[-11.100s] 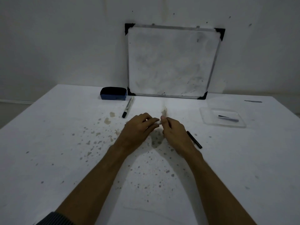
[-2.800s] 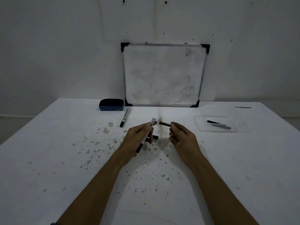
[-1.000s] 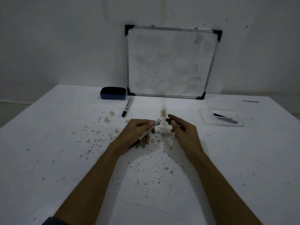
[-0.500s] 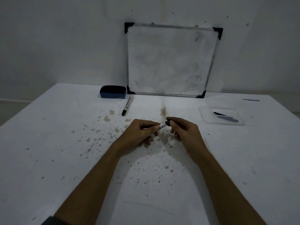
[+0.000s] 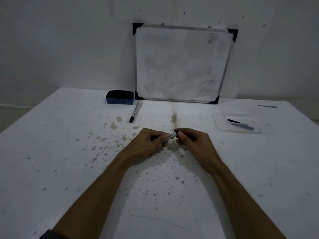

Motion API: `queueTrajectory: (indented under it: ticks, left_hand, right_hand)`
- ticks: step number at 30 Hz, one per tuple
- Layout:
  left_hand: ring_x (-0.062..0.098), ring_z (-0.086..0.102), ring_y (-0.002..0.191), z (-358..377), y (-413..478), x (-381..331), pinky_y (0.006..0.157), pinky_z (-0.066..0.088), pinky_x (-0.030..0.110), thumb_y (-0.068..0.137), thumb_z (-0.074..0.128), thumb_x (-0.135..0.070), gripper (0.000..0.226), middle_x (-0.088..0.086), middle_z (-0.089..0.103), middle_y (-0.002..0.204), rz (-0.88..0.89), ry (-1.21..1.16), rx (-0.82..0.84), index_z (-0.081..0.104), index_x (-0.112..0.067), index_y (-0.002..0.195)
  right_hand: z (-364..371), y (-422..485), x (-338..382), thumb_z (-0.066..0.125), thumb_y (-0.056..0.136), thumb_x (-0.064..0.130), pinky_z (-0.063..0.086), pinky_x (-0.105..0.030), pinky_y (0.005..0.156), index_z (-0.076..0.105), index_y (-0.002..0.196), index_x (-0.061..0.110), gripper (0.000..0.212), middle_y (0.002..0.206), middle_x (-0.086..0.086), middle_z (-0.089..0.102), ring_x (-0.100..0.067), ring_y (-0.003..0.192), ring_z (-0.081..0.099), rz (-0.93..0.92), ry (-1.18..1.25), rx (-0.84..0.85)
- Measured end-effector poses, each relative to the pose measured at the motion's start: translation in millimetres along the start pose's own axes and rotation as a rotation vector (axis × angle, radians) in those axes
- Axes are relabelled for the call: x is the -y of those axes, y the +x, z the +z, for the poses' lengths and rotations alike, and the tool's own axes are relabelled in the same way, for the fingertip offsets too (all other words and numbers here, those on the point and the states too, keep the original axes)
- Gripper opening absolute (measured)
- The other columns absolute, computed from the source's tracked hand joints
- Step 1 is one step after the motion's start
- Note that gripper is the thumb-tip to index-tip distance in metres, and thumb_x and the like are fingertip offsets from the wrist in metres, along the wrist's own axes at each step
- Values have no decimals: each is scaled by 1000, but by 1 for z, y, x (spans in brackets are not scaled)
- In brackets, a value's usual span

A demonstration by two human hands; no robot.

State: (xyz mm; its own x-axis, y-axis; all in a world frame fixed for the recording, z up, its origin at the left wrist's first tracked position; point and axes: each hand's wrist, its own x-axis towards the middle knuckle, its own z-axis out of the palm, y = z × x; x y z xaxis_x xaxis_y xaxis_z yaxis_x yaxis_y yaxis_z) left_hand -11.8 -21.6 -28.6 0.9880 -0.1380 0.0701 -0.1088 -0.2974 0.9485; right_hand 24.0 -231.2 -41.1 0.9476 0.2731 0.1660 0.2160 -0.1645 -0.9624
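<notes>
My left hand [image 5: 149, 144] grips a white marker body [image 5: 172, 135], of which only the short end shows between my fingers. My right hand [image 5: 193, 142] pinches a small dark piece [image 5: 176, 131] at that end of the marker, and its fingers hide most of it. Both hands hover just above the middle of the stained white table [image 5: 69, 152], fingertips almost touching.
A second marker [image 5: 135, 113] lies at the back beside a blue eraser [image 5: 120, 97]. A smudged whiteboard [image 5: 181, 64] leans on the wall. A clear tray [image 5: 236, 125] with dark items sits at the right. A thin dark strip [image 5: 267, 106] lies far right.
My hands were apart a second ago, the marker's end bare. They have come together, and the dark piece in my right hand now meets the marker's end.
</notes>
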Motion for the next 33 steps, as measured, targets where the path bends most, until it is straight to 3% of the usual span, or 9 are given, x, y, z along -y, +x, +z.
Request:
queueTrajectory:
  ticks: [6,10,16,18,22,26,28,30,33]
  left_hand:
    - [7,48,41,2,1,0,45,40,25,103,59,-35,30,-7,66,55,18,23,-28,77,-26,81]
    - [14,58,52,2,2,-1,51,47,25,103,54,-49,40,14,73,72,-26,54,-36,80,-19,95]
    - [0,67,87,-19,2,-1,76,56,24,100,60,-43,29,-12,72,104,50,358,-124,77,-28,117]
    - [-2,67,79,-23,1,2,73,55,15,98,65,-40,34,-8,75,102,44,375,-178,74,-25,126]
    - [-3,68,69,-32,2,12,63,52,4,92,75,-33,38,3,80,102,-56,393,-376,73,-15,125]
    - [16,75,75,-48,24,15,80,63,32,90,77,-30,37,8,80,98,-87,451,-620,75,-9,121]
    - [22,76,84,-54,45,17,84,62,35,91,76,-31,35,11,79,104,-86,574,-672,77,-7,117]
    - [26,74,88,-55,68,19,76,58,31,93,73,-30,32,14,78,103,-92,728,-667,78,-3,108]
    - [27,71,93,-48,95,27,69,48,29,98,63,-31,33,14,73,108,-168,929,-608,75,-3,110]
  right_hand:
    - [2,3,0,67,98,25,59,-22,85,75,121,15,27,97,-1,81,-12,90,76,-11,-2,5]
    - [6,7,5,62,101,24,59,-21,79,74,119,14,24,101,-3,79,-14,91,76,27,70,-41]
    - [21,35,12,62,101,21,61,-25,82,74,111,15,17,101,-5,77,-13,88,75,112,235,-120]
    - [32,53,15,64,100,20,61,-25,82,75,111,11,18,101,-9,77,-17,91,74,141,234,-85]
    - [57,86,18,57,104,24,61,-31,87,72,122,11,27,108,-6,76,-22,98,74,61,-5,8]
    - [49,93,-11,48,106,28,49,-38,103,59,136,15,35,131,-10,59,-25,114,63,-132,-629,-88]
    - [37,91,-20,53,104,25,47,-31,100,60,134,12,33,129,-10,59,-22,113,62,-115,-540,-140]
    - [32,93,-20,56,103,24,47,-24,95,63,130,13,30,125,-6,62,-12,107,61,-82,-417,-167]
    - [34,94,-20,60,101,25,49,-25,93,66,125,15,27,121,-4,63,-9,102,60,-106,-415,-162]
